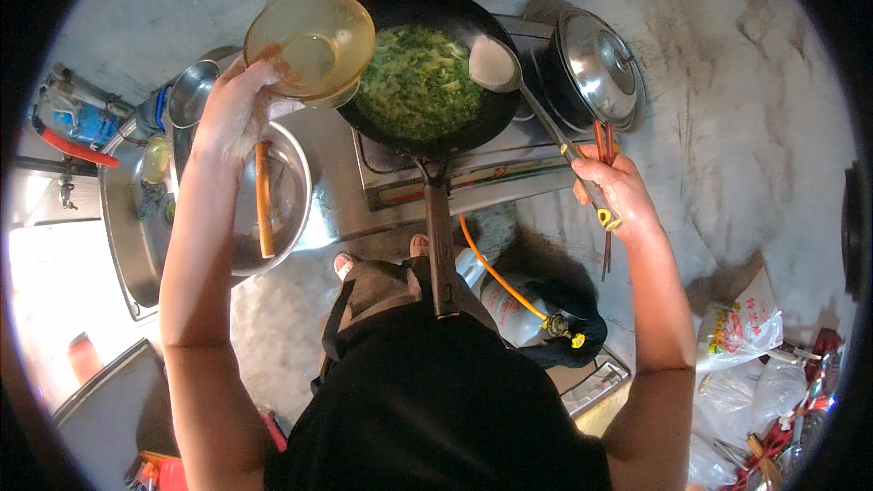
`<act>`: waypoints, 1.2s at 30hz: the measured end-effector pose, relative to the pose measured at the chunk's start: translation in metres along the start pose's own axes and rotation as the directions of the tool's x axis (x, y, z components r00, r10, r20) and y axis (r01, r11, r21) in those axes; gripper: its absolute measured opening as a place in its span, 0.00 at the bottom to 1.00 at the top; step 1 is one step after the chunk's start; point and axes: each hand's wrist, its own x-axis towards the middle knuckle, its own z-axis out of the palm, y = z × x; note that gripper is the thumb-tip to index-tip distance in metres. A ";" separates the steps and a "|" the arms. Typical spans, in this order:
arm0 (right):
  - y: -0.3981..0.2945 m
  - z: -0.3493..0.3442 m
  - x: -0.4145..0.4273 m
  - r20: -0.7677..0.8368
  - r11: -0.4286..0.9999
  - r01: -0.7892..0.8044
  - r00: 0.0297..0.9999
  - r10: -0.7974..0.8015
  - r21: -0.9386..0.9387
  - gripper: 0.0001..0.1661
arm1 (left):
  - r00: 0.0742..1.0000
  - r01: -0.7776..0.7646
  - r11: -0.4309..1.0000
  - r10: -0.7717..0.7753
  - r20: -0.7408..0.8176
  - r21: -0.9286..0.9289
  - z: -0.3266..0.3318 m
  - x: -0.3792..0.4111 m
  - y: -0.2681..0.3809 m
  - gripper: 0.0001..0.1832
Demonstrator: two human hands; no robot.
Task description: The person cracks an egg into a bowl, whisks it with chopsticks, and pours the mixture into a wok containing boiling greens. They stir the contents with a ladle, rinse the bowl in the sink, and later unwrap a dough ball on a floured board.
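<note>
My left hand [256, 92] grips the rim of an amber glass bowl [310, 41], which is tilted at the left edge of a black wok [426, 3]. A reddish-brown smear clings inside the bowl near my fingers. Chopped leafy greens in liquid [416, 85] fill the wok's bottom, and its long handle [442, 245] points toward me. In my right hand [614, 184] are a metal cooking spatula [494, 65] and a pair of brown chopsticks [604, 143]. The spatula's blade is over the wok's right side, above the greens.
A gas stove [477, 167] carries the wok and a lidded pot [600, 65] at right. Left are a steel basin [293, 211] with a wooden handle [264, 204] across it, a sink [129, 239] and a small metal bowl [194, 92]. Below stands a gas cylinder [511, 310] with an orange hose [498, 273].
</note>
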 end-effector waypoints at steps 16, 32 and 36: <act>0.020 0.026 0.036 0.267 0.946 -0.302 0.927 0.262 0.120 0.23 | 0.995 0.025 0.996 -0.033 -0.090 -0.090 -0.007 -0.028 -0.005 0.20; 0.018 -0.005 0.005 0.347 0.914 -0.129 0.938 -0.014 0.386 0.20 | 0.986 0.153 0.972 -0.140 -0.086 0.176 0.014 0.016 -0.020 0.20; -0.013 -0.004 -0.013 0.336 0.941 -0.096 0.942 -0.020 0.325 0.24 | 0.973 0.219 0.965 -0.205 -0.110 0.144 0.029 0.028 -0.034 0.16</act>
